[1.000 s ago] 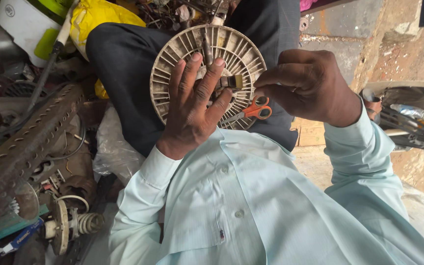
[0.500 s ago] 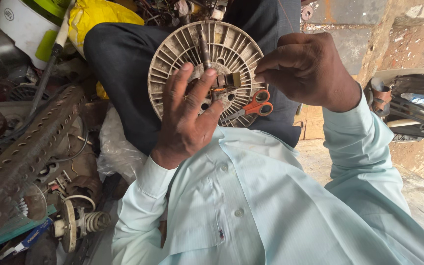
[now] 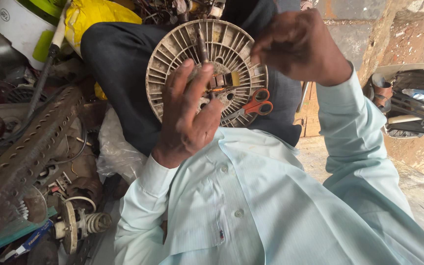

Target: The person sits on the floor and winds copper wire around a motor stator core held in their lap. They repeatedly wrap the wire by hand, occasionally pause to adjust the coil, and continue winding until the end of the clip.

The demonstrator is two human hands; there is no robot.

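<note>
One round disc (image 3: 231,54) of dull cream plastic, ribbed with radial fins like spokes, rests on the person's dark-trousered lap. Left hand (image 3: 187,115) lies flat on its hub with fingers spread apart, gripping nothing. Right hand (image 3: 298,44) hovers at the disc's upper right rim, fingers curled together; whether it pinches anything, I cannot tell. One pair of orange-handled scissors (image 3: 256,105) lies against the disc's lower edge.
</note>
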